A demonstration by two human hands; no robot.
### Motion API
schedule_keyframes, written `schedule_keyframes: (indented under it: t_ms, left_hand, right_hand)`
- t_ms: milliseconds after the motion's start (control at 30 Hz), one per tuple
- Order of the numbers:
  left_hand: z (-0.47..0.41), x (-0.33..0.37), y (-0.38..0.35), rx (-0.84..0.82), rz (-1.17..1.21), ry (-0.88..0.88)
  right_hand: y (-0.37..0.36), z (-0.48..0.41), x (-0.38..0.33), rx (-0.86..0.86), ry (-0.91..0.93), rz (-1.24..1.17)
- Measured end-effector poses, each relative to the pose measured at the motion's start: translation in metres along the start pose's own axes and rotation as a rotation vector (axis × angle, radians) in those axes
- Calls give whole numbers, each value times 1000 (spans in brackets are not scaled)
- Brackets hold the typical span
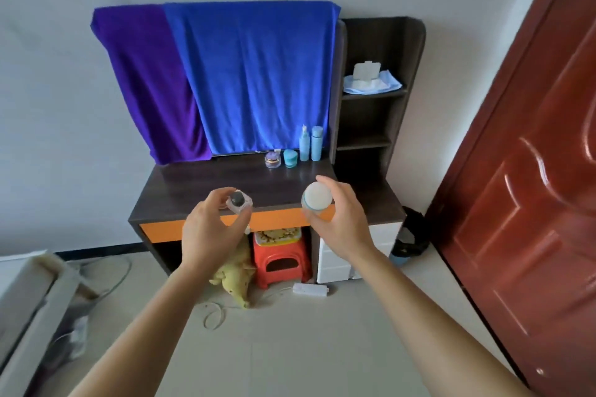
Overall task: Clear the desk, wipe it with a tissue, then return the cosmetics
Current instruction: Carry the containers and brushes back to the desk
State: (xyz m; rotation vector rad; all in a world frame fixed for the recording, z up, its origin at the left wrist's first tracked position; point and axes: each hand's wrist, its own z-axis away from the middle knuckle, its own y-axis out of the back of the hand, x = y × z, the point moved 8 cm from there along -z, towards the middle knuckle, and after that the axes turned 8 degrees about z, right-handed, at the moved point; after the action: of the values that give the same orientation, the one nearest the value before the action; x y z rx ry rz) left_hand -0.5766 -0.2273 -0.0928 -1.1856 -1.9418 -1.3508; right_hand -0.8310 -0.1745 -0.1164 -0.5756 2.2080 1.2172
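the left hand (206,229) pinches a small clear bottle (239,200) with a dark cap, and the right hand (342,219) grips a round jar (317,198) with a white lid. both are held in the air over the front edge of the desk (180,190). four more cosmetics stand in a row at the back right: a purple jar (273,160), a teal jar (290,158) and two pale blue bottles (304,147). this looks like the return step, though clearing cannot be ruled out. if so, each piece must next be set down upright beside that row. every lid is on, so contents are hidden. the top shelf (374,94) holds a white tissue pack (367,72) on blue cloth.
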Motion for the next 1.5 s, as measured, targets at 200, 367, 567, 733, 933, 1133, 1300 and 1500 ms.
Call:
schedule_keyframes:
  t_ms: [200, 367, 567, 733, 933, 1133, 1300, 1500]
  left_hand:
    - [-63, -70, 13, 75, -70, 71]
    - [-151, -122, -30, 55, -94, 106]
    - [-274, -168, -96, -19, -84, 172]
    - [-341, -206, -125, -28, -90, 232]
    - [-371, -273, -156, -113, -135, 355]
    - [-400, -348, -191, -239, -135, 446]
    - [-420, -410, -231, -381, -151, 448]
    - [-436, -460, -272, -507, -242, 321]
  right_hand:
    - [-107, -68, -8, -100, 41, -85]
    - [-173, -150, 24, -156, 51, -81]
    - [-216, -274, 88, -178, 15, -44]
    - [-259, -347, 126, -260, -41, 4]
    - [-337, -375, 160, -415, -88, 53]
    - [-413, -384, 178, -567, -160, 135]
    - [-470, -392, 196, -593, -243, 165]
    - [-520, -390, 221, -599, -331, 224]
